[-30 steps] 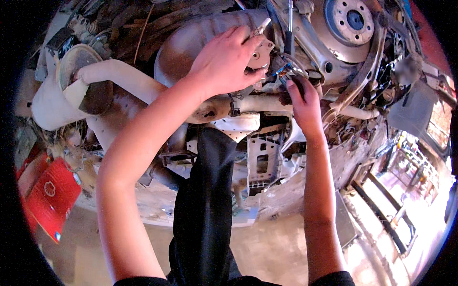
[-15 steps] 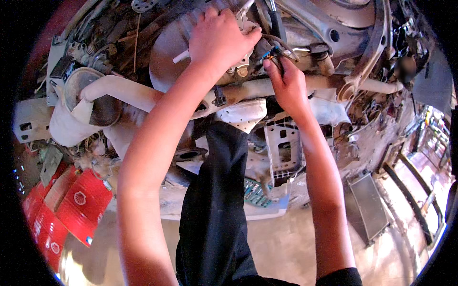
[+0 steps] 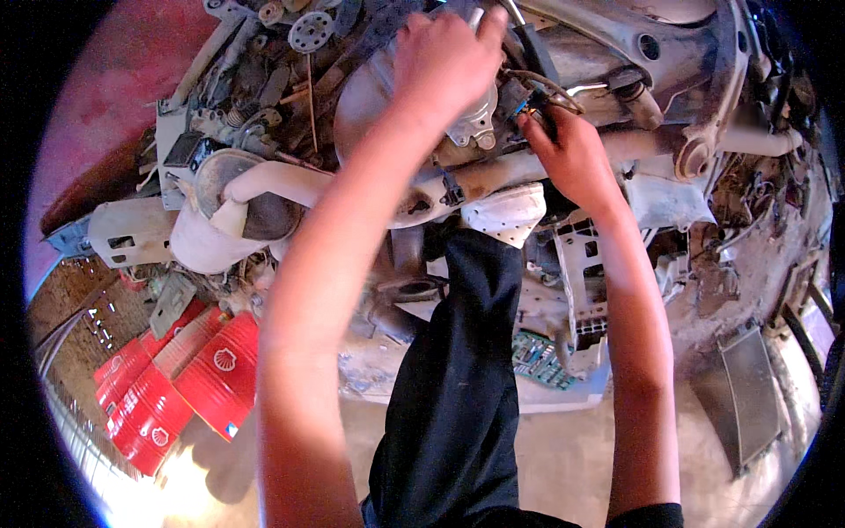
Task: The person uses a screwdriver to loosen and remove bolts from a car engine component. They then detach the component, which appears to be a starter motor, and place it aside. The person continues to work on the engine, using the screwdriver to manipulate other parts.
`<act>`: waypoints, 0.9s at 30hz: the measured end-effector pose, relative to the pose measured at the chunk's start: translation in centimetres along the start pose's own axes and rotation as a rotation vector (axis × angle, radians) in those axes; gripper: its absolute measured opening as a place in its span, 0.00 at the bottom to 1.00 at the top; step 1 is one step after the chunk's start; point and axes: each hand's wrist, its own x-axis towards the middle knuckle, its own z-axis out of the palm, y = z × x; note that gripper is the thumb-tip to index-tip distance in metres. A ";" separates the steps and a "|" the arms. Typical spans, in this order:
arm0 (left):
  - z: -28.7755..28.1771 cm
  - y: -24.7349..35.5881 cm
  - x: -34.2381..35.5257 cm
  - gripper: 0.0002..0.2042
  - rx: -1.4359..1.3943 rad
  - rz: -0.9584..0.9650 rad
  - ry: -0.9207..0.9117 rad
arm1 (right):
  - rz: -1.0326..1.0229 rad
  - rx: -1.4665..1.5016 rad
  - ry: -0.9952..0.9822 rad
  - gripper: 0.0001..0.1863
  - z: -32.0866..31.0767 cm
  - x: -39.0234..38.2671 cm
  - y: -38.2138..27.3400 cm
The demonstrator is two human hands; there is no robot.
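Observation:
My left hand (image 3: 449, 57) is raised over a light metal housing (image 3: 475, 128) among greasy car parts. Its fingers are closed around a pale rod-like thing (image 3: 476, 18), which shows at the top between thumb and fingers; most of it is hidden. To the right, my right hand (image 3: 568, 145) pinches a dark wiring connector (image 3: 519, 106) with blue and orange bits at its end. A dark cable curves past that connector. Beyond the right fingers lies a black and shiny metal bar (image 3: 532, 48).
A thick pipe (image 3: 493, 176) crosses below my hands, leading left to a pale canister (image 3: 216, 216). My white perforated shoe (image 3: 506, 216) rests against the parts. Nearby are a green circuit board (image 3: 541, 361), red cartons (image 3: 220, 365) at lower left, and a flat framed panel (image 3: 753, 396) at right.
The view has swung left, so everything appears further right. My left hand has turned: the pale rod stuck out at its lower left before. My right hand keeps its hold on the connector.

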 end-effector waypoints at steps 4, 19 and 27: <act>3.4 0.0 -2.1 0.26 0.085 0.118 0.419 | 0.016 -0.014 0.046 0.20 1.4 -0.1 0.2; 3.9 -0.7 -1.3 0.18 0.033 0.072 0.346 | 0.026 -0.111 0.046 0.19 2.6 -0.9 0.9; 4.1 -0.8 -1.2 0.19 -0.018 0.043 0.351 | -0.049 -0.178 0.046 0.19 2.3 -0.8 1.7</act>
